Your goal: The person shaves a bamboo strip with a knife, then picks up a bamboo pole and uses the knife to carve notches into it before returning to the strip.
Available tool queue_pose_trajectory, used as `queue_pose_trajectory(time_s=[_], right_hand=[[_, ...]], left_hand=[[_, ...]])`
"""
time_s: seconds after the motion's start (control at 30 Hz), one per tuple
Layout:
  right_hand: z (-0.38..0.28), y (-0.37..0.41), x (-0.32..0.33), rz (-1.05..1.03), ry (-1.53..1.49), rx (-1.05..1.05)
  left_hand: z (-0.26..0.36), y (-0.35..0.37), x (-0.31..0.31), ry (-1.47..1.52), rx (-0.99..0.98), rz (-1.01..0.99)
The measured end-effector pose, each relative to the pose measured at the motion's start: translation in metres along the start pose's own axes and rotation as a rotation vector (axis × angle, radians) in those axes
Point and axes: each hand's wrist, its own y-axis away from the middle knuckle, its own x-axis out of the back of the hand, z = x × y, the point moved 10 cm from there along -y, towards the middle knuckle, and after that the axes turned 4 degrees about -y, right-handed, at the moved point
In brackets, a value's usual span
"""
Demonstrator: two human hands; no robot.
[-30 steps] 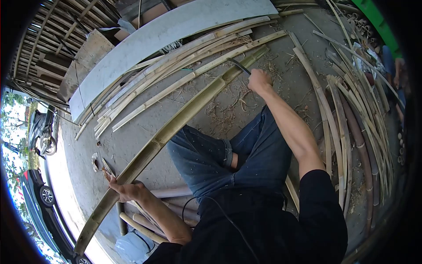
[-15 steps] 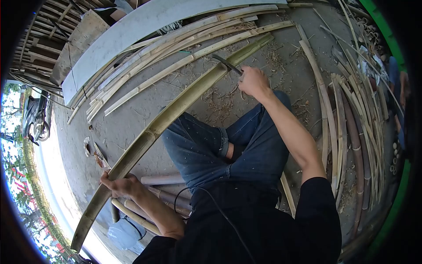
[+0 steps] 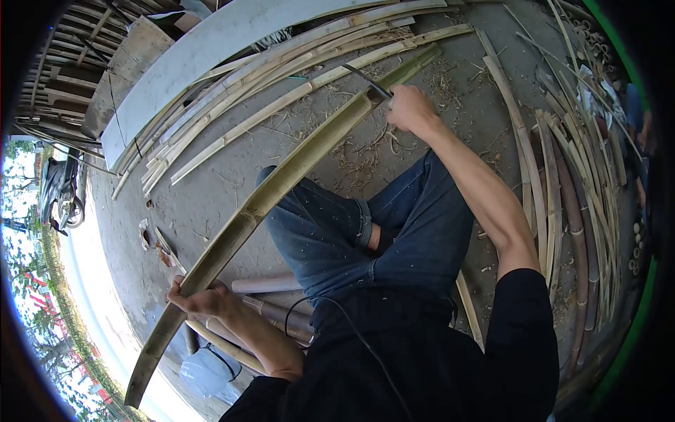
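A long split bamboo piece [image 3: 264, 197], hollow side up, lies slanted across the view from lower left to upper right. Near its lower end my left hand [image 3: 200, 299] is wrapped round it. My right hand [image 3: 413, 111] is closed on the handle of a dark curved blade [image 3: 368, 79], which crosses the bamboo near a node at the upper end. Below the bamboo are my crossed legs in blue jeans [image 3: 323, 232].
Long bamboo strips [image 3: 281, 84] lie beyond, beside a pale curved panel [image 3: 176, 81]. More strips [image 3: 590, 204] are piled at right, shavings [image 3: 358, 158] on the floor. A clear plastic container [image 3: 205, 371] sits lower left. Part of another person shows at the right edge.
My right hand and the blade have moved slightly up and to the right along the bamboo. The whole view has shifted a little; my left hand keeps its hold.
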Motion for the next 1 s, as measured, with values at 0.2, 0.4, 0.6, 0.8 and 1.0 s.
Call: queue_pose_trajectory(time_s=[0.2,0.4,0.6,0.8,1.0], right_hand=[[-0.001,0.005,-0.001,-0.064,-0.076,-0.001],[-0.023,0.029,-0.022,-0.035,-0.191,0.189],[-0.030,0.036,-0.022,0.044,-0.094,0.232],[-0.034,0.027,-0.019,-0.026,-0.022,0.210],[-0.015,0.011,-0.006,-0.005,-0.061,0.161]], left_hand=[[-0.013,-0.019,0.011,0.026,0.022,-0.005],[-0.009,-0.019,0.014,0.022,0.011,0.038],[-0.011,-0.022,0.010,0.079,-0.047,-0.024],[0.005,-0.003,-0.005,0.014,-0.073,-0.087],[0.005,-0.009,-0.003,0.035,-0.084,-0.028]])
